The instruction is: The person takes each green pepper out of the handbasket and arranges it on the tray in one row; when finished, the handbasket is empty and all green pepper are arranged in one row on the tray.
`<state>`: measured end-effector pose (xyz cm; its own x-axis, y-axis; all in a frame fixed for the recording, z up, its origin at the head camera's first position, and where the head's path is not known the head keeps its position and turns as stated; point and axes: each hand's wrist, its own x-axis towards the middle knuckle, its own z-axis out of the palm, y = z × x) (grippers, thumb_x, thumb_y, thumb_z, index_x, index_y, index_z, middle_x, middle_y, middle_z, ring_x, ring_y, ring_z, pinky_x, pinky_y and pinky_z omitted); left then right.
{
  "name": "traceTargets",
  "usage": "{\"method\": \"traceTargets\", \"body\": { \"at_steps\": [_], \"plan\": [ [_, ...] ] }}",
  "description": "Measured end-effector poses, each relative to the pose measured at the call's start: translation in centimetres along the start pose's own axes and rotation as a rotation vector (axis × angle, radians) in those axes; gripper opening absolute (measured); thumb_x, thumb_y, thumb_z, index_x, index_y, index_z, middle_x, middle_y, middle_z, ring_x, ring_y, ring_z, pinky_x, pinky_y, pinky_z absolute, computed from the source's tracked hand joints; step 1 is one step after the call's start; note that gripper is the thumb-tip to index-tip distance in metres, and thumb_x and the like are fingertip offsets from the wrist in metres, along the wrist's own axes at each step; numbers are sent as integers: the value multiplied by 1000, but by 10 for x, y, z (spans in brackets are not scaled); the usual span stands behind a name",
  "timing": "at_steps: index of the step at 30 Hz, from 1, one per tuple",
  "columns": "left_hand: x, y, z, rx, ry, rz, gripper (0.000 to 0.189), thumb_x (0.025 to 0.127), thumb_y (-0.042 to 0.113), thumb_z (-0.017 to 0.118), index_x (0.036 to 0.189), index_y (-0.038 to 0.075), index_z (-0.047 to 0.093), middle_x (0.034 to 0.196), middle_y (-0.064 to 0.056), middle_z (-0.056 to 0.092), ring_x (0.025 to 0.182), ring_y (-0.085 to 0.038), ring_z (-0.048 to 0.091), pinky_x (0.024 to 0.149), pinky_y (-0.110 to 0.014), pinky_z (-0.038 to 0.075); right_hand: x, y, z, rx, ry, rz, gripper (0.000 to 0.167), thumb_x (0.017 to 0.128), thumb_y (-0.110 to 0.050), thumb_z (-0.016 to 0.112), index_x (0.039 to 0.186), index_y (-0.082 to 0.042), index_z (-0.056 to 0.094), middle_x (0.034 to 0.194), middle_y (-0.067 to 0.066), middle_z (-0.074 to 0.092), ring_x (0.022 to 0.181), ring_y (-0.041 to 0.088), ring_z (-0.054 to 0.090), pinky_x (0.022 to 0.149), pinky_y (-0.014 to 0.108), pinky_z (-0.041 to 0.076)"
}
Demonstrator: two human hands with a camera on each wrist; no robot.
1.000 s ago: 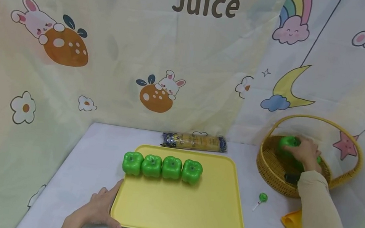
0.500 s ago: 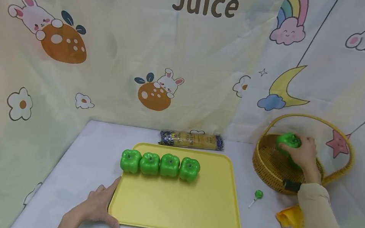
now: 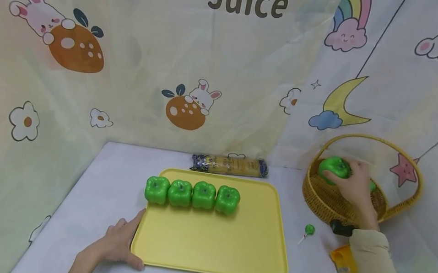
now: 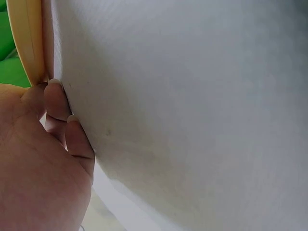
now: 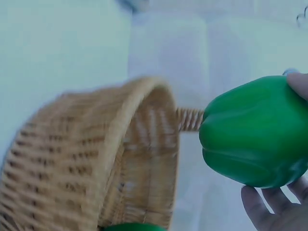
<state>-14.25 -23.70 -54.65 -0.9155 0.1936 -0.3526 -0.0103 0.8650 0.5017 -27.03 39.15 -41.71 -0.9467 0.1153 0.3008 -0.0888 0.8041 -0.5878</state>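
My right hand (image 3: 355, 184) grips a green bell pepper (image 3: 334, 169), fingers and thumb around its sides. In the head view it overlaps the wicker basket (image 3: 324, 205); the right wrist view shows this green bell pepper (image 5: 255, 134) beside the basket's rim. More green shows inside the basket, partly hidden by the hand. My left hand (image 3: 115, 243) holds the near left corner of the yellow tray (image 3: 213, 246), thumb at the front edge and fingers along the left side. Several green bell peppers (image 3: 204, 195) stand in a row across the tray's back left, the leftmost overlapping its rim.
A packet (image 3: 231, 165) of what looks like dry noodles lies behind the tray. A green lollipop (image 3: 309, 230) rests between tray and basket. A yellow bag (image 3: 347, 264) lies partly under the right forearm. The basket's tall handle (image 3: 376, 139) arches over it; printed cloth hangs behind.
My right hand has drawn the green bell pepper up and to the left inside the basket's outline. My left hand stays at the tray's corner. The head view has shifted slightly.
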Motion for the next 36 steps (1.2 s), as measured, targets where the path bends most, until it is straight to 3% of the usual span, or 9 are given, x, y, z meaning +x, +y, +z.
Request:
{"method": "traceTargets", "body": {
  "at_steps": [11,17,22,30,36],
  "plan": [
    [3,-1,-1,6,9,39,160,37,73,90,163,27,3,123,7,56,87,-17,36,72,-32,27,-18,-37,23,36,-71,-91,73,88,-38,77,145,-1,48,135,28,38,115,42,44,88,53,38],
    [5,-3,0,15,18,43,161,36,73,91,163,26,4,124,6,57,88,-17,36,74,-32,28,-27,-52,48,61,-151,-115,71,88,-38,77,143,-2,50,132,25,40,111,38,46,85,49,42],
    [4,-3,2,14,18,37,161,36,71,91,163,25,5,121,5,58,89,-17,36,74,-33,29,-38,-65,72,103,-205,-156,70,85,-34,81,142,-4,51,132,22,42,111,37,50,89,56,48],
    [2,-1,1,15,28,27,161,36,70,92,163,25,6,113,6,57,88,-17,36,74,-33,29,-53,-76,101,145,-263,-188,71,83,-32,83,141,-4,52,132,18,42,112,33,51,93,54,48],
    [2,0,1,12,19,11,161,35,69,93,163,26,7,118,6,57,89,-17,37,75,-33,29,-60,-79,113,136,-255,-236,68,81,-30,84,137,-4,56,128,17,45,109,30,52,90,51,49]
  ]
}}
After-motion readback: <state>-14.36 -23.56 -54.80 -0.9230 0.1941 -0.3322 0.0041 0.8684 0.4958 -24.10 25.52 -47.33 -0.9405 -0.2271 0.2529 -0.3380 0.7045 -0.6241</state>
